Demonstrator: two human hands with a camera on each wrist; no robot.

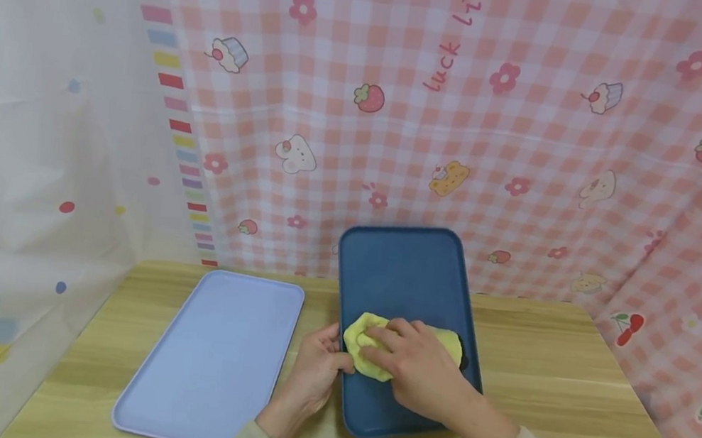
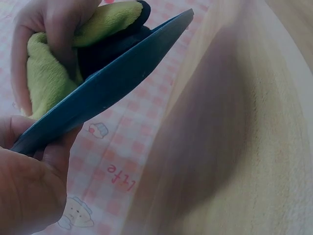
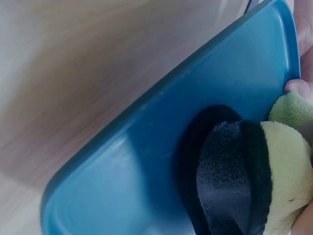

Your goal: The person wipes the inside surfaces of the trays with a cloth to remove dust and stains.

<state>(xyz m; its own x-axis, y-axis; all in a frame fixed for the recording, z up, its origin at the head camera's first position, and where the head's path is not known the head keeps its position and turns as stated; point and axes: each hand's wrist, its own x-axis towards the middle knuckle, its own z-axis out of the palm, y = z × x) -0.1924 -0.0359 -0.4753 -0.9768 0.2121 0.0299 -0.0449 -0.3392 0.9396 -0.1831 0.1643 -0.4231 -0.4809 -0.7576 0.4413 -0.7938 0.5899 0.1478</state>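
A dark blue rectangular tray (image 1: 406,268) is held up off the table, tilted, its shadow falling on the wood in the left wrist view. My left hand (image 1: 315,366) grips its left rim, thumb on the upper side and fingers beneath. With my right hand (image 1: 419,365) I hold a bunched yellow cloth (image 1: 372,325) against the tray's inner face. The cloth's other side and edging are dark, as the right wrist view shows at its dark part (image 3: 225,171). Part of the cloth is hidden under my right fingers.
A pale lavender tray (image 1: 214,362) lies flat on the wooden table (image 1: 539,381), left of my left hand. Behind the table hangs a pink checked curtain (image 1: 335,124); a white printed sheet (image 1: 44,144) hangs on the left side.
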